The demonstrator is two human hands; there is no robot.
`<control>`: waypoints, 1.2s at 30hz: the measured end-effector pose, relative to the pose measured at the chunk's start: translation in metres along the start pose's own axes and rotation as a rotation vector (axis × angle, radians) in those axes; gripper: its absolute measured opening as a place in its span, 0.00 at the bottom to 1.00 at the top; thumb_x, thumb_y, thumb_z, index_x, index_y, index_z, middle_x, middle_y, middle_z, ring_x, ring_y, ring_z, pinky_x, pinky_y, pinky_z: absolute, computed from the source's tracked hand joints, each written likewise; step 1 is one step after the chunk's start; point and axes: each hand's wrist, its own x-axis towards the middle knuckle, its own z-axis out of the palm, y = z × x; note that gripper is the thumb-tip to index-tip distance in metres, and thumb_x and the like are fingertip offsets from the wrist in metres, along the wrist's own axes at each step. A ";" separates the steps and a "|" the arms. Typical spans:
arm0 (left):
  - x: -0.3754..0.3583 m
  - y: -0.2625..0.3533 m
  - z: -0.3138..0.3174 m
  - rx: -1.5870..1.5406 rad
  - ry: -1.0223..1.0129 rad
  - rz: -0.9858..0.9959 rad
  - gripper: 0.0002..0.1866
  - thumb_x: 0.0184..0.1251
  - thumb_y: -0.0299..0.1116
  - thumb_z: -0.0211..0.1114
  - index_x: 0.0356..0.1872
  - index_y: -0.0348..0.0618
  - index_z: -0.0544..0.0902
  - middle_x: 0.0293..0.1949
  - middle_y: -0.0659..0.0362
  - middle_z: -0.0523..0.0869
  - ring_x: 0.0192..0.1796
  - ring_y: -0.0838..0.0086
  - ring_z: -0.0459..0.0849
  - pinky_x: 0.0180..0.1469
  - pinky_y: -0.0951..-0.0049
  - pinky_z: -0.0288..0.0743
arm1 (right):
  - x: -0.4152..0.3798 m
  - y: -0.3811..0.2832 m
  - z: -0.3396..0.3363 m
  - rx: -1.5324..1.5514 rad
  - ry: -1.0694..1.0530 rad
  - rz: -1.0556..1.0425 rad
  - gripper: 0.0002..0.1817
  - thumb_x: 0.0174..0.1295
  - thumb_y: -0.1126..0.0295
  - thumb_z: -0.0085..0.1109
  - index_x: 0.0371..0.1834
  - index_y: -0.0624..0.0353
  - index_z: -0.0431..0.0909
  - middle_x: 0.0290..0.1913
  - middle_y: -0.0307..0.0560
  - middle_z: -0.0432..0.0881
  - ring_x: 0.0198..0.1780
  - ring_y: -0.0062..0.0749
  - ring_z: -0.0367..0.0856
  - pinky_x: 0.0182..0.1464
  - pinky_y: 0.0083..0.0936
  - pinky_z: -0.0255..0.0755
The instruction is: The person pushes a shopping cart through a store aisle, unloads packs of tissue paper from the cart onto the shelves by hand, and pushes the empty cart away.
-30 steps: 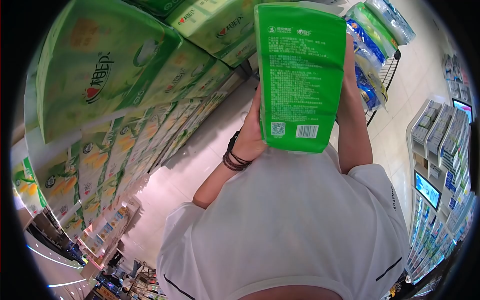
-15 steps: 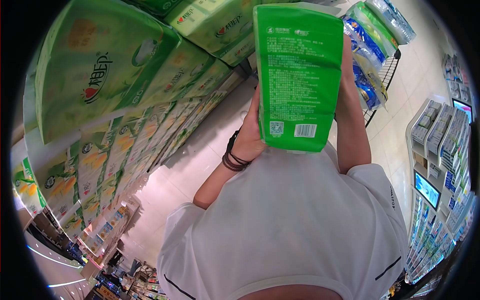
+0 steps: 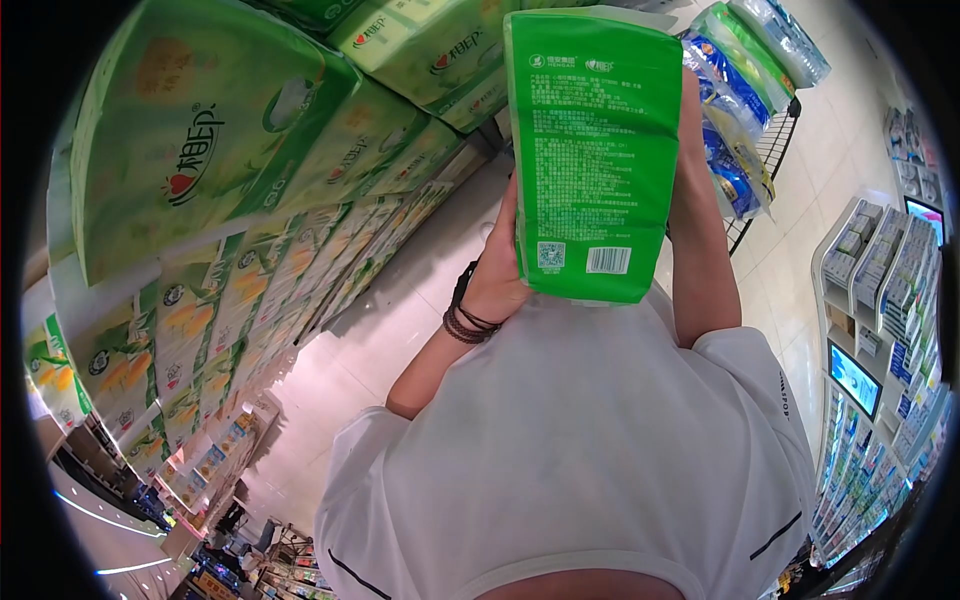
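Note:
A green plastic-wrapped pack (image 3: 598, 170) with white printed text, a QR code and a barcode is held up in front of my chest. My left hand (image 3: 499, 270), with dark bands at its wrist, grips the pack's left side; its fingertips are hidden behind it. On the right side my right hand (image 3: 690, 130) holds the pack, mostly covered by it. The pack's printed face is turned toward me.
Shelves of green tissue packs (image 3: 190, 150) rise at the left. Beyond my right hand stands a wire cart (image 3: 778, 140) with blue and green packages (image 3: 735, 60). Store shelves with small screens (image 3: 854, 380) line the far right. Pale floor tiles (image 3: 385, 320) lie between.
The green pack has shifted very slightly to the left, with both hands still on it. Nothing else has visibly moved.

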 end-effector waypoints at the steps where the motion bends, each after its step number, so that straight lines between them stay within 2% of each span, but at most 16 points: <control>1: 0.000 -0.001 0.000 -0.002 -0.001 0.003 0.63 0.60 0.22 0.77 0.87 0.48 0.37 0.82 0.54 0.62 0.79 0.68 0.66 0.79 0.63 0.62 | 0.000 0.000 0.000 0.002 -0.001 0.003 0.23 0.80 0.54 0.51 0.40 0.64 0.84 0.30 0.31 0.80 0.31 0.12 0.72 0.35 0.19 0.66; 7: 0.000 -0.004 -0.001 0.010 0.003 0.014 0.63 0.61 0.24 0.77 0.87 0.48 0.37 0.81 0.54 0.63 0.79 0.68 0.67 0.79 0.64 0.62 | -0.003 0.000 0.000 0.007 0.007 0.009 0.24 0.80 0.53 0.51 0.37 0.64 0.83 0.29 0.31 0.80 0.30 0.12 0.71 0.34 0.19 0.66; 17: -0.002 -0.008 -0.001 -0.033 0.002 0.025 0.63 0.61 0.23 0.77 0.87 0.48 0.37 0.81 0.54 0.63 0.79 0.68 0.67 0.79 0.64 0.62 | 0.001 0.007 -0.003 -0.045 -0.011 -0.046 0.25 0.81 0.53 0.51 0.38 0.65 0.84 0.29 0.31 0.80 0.31 0.12 0.71 0.34 0.19 0.66; 27: -0.001 -0.004 -0.001 0.012 -0.023 0.012 0.61 0.61 0.23 0.77 0.87 0.45 0.39 0.84 0.53 0.56 0.82 0.67 0.60 0.81 0.64 0.56 | -0.002 0.004 -0.005 -0.016 0.018 0.013 0.24 0.80 0.54 0.52 0.38 0.66 0.84 0.28 0.31 0.80 0.30 0.13 0.70 0.33 0.20 0.65; 30: 0.007 0.008 0.009 0.091 -0.038 0.072 0.67 0.55 0.26 0.82 0.86 0.45 0.38 0.85 0.53 0.53 0.83 0.65 0.58 0.81 0.62 0.57 | -0.008 0.000 -0.022 0.007 0.008 -0.067 0.26 0.77 0.48 0.53 0.44 0.65 0.83 0.33 0.36 0.82 0.33 0.17 0.75 0.36 0.21 0.70; 32: 0.018 0.015 0.015 0.092 -0.103 0.200 0.73 0.48 0.29 0.88 0.86 0.45 0.38 0.85 0.54 0.50 0.83 0.63 0.58 0.81 0.58 0.58 | -0.015 -0.019 -0.037 0.098 0.033 -0.091 0.28 0.76 0.45 0.54 0.47 0.64 0.82 0.36 0.38 0.83 0.36 0.18 0.77 0.38 0.21 0.72; 36: 0.052 0.022 0.010 -0.052 -0.362 0.492 0.85 0.29 0.41 0.96 0.86 0.48 0.38 0.86 0.56 0.45 0.83 0.57 0.58 0.79 0.47 0.64 | -0.029 -0.078 -0.073 0.416 0.110 -0.140 0.33 0.73 0.38 0.55 0.53 0.63 0.80 0.42 0.42 0.84 0.40 0.22 0.81 0.42 0.22 0.76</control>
